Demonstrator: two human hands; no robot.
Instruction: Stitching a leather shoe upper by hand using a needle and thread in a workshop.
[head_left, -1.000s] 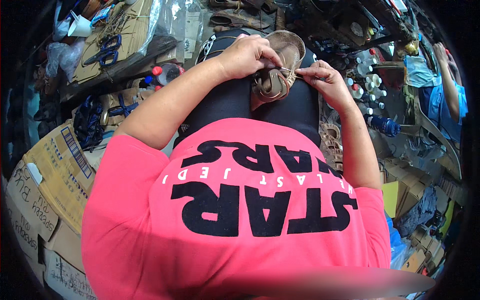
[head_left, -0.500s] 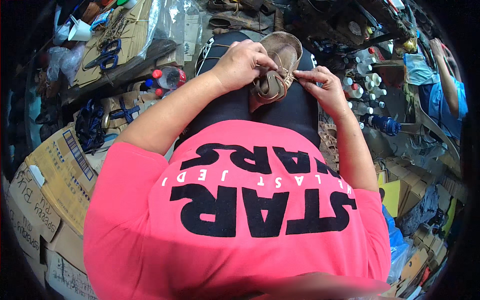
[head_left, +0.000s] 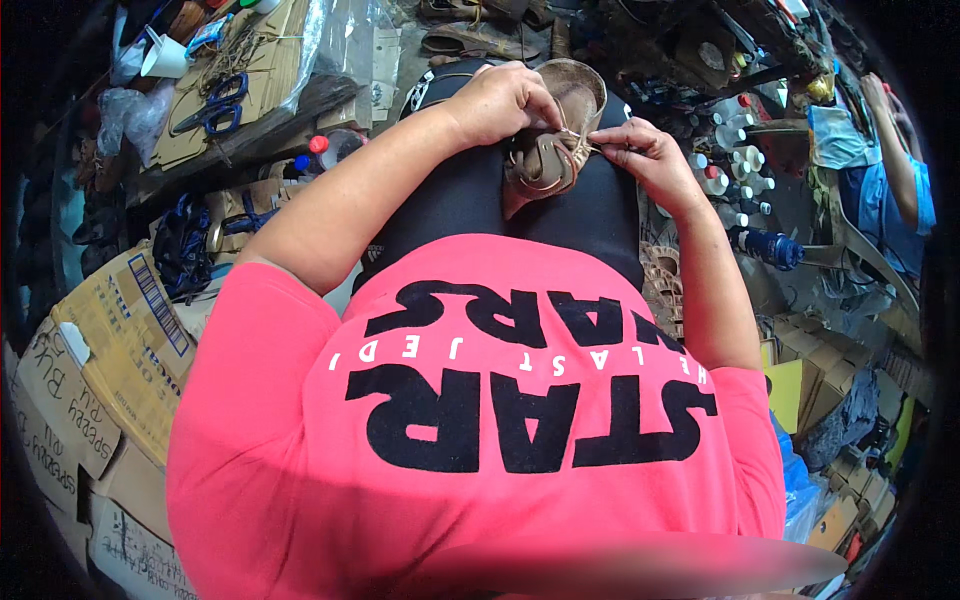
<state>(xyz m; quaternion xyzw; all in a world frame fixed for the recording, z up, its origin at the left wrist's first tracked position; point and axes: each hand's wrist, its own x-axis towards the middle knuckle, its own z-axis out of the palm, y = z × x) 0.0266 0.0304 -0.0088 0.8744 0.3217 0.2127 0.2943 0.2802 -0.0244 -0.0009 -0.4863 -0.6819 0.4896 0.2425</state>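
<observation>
Looking at brown leather shoe (head_left: 547, 165) at 1 o'clock, resting on lap in black trousers (head_left: 455, 185). With left hand (head_left: 510, 102) on shoe's 10 o'clock side: thumb and fingertips drawn nearly together at the upper; cannot tell the exact hold. With right hand (head_left: 645, 160) at shoe's 3 o'clock edge: thumb and index nearly meeting, others loosely curled; cannot confirm any grip. Also seeing blue-handled scissors (head_left: 212, 108) at 10 o'clock on cardboard (head_left: 180, 148), capped bottles (head_left: 748, 158) at 2, yellow-brown carton (head_left: 130, 345) near 9.
</observation>
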